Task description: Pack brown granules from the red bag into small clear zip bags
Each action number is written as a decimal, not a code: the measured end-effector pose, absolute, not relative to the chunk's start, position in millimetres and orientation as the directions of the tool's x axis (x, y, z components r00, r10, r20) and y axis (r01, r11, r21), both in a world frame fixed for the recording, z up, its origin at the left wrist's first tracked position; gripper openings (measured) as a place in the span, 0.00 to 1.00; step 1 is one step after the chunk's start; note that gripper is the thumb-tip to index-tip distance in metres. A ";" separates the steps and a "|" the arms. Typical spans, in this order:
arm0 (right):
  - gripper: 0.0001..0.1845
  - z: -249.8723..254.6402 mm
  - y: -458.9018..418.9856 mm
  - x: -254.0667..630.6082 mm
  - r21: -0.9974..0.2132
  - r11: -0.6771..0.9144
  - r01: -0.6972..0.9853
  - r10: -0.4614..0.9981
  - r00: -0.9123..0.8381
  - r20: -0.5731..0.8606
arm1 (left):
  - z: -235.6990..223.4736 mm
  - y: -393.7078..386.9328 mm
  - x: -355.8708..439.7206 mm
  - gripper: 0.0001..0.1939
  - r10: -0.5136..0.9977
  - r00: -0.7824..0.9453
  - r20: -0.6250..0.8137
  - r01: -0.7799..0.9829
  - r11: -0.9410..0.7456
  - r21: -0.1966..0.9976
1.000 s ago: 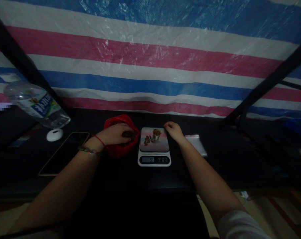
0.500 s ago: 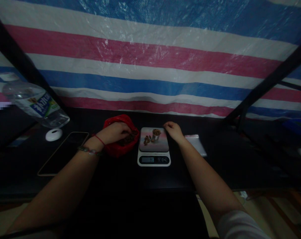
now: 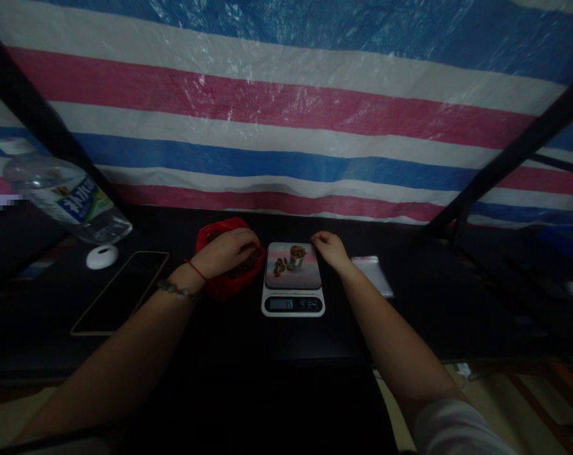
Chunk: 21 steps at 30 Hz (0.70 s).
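My left hand (image 3: pixel 232 251) is over the mouth of a red bag (image 3: pixel 229 287), its fingers pinched together at the small brown pieces (image 3: pixel 243 268) inside. What sits between the fingertips is too dark to make out. Right of the bag stands a white digital scale (image 3: pixel 293 310); its display seems to read 95. On its plate appear a small metal cup of brown pieces (image 3: pixel 297 254) and several loose ones; whether these are real or printed I cannot tell. Fingers curled, my right hand (image 3: pixel 331 246) rests by the plate's far right corner, with nothing visible in it.
A phone (image 3: pixel 122 291) lies on the dark table to the left, with a white oval object (image 3: pixel 102 256) and a clear bottle (image 3: pixel 68 189) behind it. Clear plastic packets (image 3: pixel 374 275) lie beside my right forearm. A striped sheet (image 3: pixel 286 126) hangs behind, between dark slanted bars.
My left hand has moved slightly right and up across the red bag's mouth. My right hand, the scale and its reading look the same.
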State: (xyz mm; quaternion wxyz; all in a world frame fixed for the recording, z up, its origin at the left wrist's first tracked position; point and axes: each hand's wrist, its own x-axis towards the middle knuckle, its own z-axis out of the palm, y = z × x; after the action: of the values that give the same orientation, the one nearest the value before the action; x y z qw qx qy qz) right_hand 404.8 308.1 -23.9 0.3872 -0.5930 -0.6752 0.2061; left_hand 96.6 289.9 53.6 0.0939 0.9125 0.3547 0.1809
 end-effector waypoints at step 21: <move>0.11 -21.4 307.7 403.0 -0.727 0.206 0.656 0.961 0.005 0.277 | 37.7 264.4 152.7 0.07 0.743 0.564 0.361 0.542 -0.662 0.517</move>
State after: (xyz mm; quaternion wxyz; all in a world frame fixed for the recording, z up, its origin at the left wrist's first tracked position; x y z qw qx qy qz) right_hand 403.0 307.7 -21.4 0.3814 -0.5976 -0.6763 0.2002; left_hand 152.7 264.4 37.7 0.1770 0.8663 0.3707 0.2843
